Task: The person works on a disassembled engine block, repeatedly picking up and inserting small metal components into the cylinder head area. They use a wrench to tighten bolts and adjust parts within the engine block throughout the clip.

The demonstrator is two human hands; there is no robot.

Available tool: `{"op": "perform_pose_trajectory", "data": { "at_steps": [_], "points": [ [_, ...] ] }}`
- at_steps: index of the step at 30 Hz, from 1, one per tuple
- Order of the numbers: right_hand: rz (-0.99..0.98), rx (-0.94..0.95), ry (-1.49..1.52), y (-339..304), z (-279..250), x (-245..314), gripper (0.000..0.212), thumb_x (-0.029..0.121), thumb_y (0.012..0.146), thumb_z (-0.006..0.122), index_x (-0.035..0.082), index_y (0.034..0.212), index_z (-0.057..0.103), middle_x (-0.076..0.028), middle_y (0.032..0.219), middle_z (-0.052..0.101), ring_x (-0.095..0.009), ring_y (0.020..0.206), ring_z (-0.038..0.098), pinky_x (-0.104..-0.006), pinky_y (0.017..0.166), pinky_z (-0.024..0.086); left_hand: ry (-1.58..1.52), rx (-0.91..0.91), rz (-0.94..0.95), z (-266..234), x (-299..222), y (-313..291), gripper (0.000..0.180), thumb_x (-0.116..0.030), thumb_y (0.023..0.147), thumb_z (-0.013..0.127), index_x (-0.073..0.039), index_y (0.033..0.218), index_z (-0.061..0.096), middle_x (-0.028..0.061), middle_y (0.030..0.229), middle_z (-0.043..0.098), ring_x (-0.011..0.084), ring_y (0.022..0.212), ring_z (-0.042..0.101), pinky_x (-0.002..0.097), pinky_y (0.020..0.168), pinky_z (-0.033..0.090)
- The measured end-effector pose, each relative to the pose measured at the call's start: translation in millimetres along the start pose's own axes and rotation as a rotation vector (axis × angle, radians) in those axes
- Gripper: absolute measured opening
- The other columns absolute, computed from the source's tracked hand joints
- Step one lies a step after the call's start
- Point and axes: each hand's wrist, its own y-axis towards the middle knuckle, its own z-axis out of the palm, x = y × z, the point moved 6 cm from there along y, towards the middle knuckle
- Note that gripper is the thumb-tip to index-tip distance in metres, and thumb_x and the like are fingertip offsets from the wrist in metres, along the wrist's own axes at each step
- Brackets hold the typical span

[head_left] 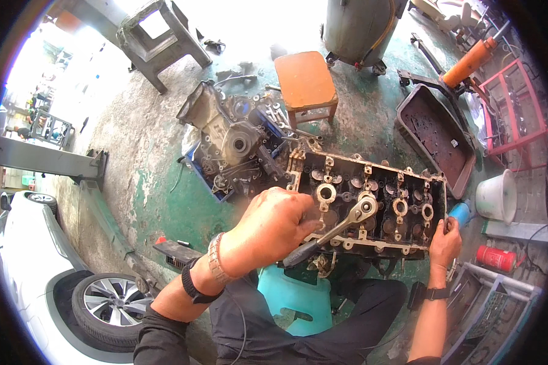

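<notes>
Dial centred on the scene, 12 ahead of the person.

White car: 8 o'clock. Grey drum on casters: 1 o'clock; contents hidden from where I stand.

Cylinder head: 3 o'clock, face up, its dark recesses holding round metal parts; pale rim, greasy walls.

Drip tray: between 2 and 3 o'clock. Dark residue over its floor, one small pale scrap inside.

Blue tray: 10 o'clock, mostly covered by a grey engine casting piled with other dirty parts; wrenches lie at the casting's far right.

White bucket: 3 o'clock, near the rim of view; contents not made out.

Left hand: 6 o'clock, just off centre, above the ratchet's handle. Fingers curled together; cannot tell whether they grip anything.

Right hand: nearly 4 o'clock, at the cylinder head's right end, near a blue cylindrical object. Thumb and fingers bent close; cannot tell whether clamped.

Ratchet: 4 o'clock, its round end over the cylinder head, dark handle slanting toward 7.
</notes>
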Motion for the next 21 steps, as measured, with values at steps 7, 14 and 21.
{"op": "perform_pose_trajectory", "data": {
  "at_steps": [7,14,21],
  "points": [
    [0.0,-0.004,0.007,-0.1,-0.8,1.1,0.032,0.03,0.093,0.063,0.006,0.115,0.065,-0.017,0.109,0.072,-0.038,0.098,0.068,-0.0461,0.082,0.052,0.092,-0.104,0.001,-4.6,3.7,-4.6,0.021,-0.014,0.078,0.078,-0.001,0.092,0.07,0.019,0.079,0.064,0.0394,0.076,0.065,0.0437,0.065,0.051],
    [0.006,0.007,-0.001,0.2,-0.8,1.6,0.033,0.03,0.093,0.063,0.006,0.115,0.065,-0.017,0.11,0.072,-0.038,0.099,0.068,-0.0462,0.084,0.052,0.123,-0.013,0.024,2.0,2.1,-12.3,0.025,-0.005,0.08,0.067,-0.002,0.105,0.07,0.0181,0.094,0.062,0.0408,0.088,0.062,0.0465,0.075,0.051],
    [0.007,0.007,0.002,1.3,0.1,0.3,0.033,0.03,0.093,0.062,0.006,0.115,0.065,-0.016,0.11,0.072,-0.038,0.1,0.068,-0.0464,0.084,0.052,0.138,0.081,0.041,15.1,10.1,-11.4,0.036,0.004,0.076,0.058,-0.011,0.106,0.069,0.0173,0.101,0.055,0.0384,0.096,0.06,0.047,0.081,0.049]
  ]
}}
